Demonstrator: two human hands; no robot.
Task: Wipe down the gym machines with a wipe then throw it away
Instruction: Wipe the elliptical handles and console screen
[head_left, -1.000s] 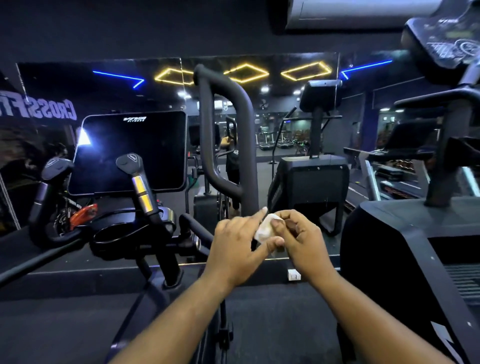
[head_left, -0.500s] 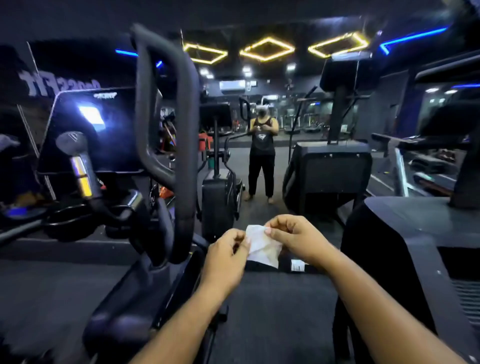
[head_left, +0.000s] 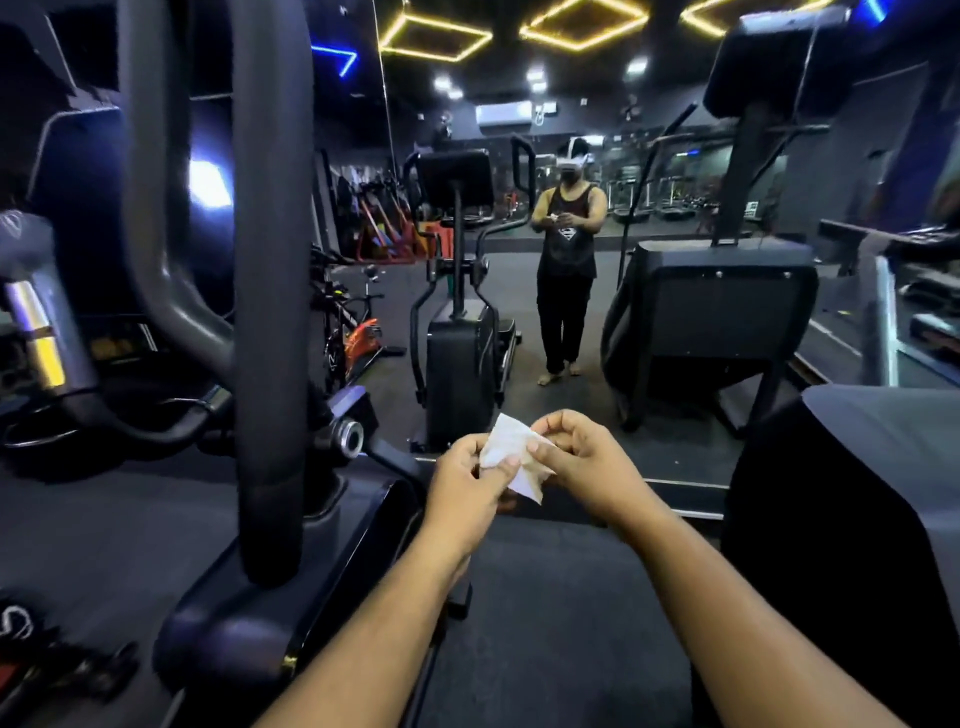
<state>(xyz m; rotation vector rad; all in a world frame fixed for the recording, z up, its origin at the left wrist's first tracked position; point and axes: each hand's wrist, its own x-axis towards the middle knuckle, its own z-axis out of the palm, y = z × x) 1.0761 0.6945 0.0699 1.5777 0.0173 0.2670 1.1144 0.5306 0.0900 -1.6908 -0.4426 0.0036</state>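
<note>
- The wipe is a thin, white, crumpled sheet, partly unfolded, with one pointed corner hanging down; it is held in the air between both hands, above the dark floor and between two machines.
- The left hand pinches the wipe's left edge, thumb on top and fingers curled beneath.
- The right hand pinches the wipe's right side with curled fingertips; both forearms are bare.
- Just left of the hands stands an elliptical machine: a thick, rounded, matte black upright handle that loops at the top, set into a glossy, moulded dark base with a round metal pivot cap.
- At the far left edge a second grip carries shiny silver and yellow bands; the view there is blurred.
- At the right edge sits a broad black machine housing with a smooth, matte grey top.
- The floor looks like dark, slightly rough matting.
- A wall mirror ahead reflects the person standing barefoot, in a dark sleeveless top with a pale chest emblem, both hands raised together, among dark machines.
- Yellow diamond-shaped strip lights and blue strips glow on the black ceiling.
- No lettering can be read clearly.
</note>
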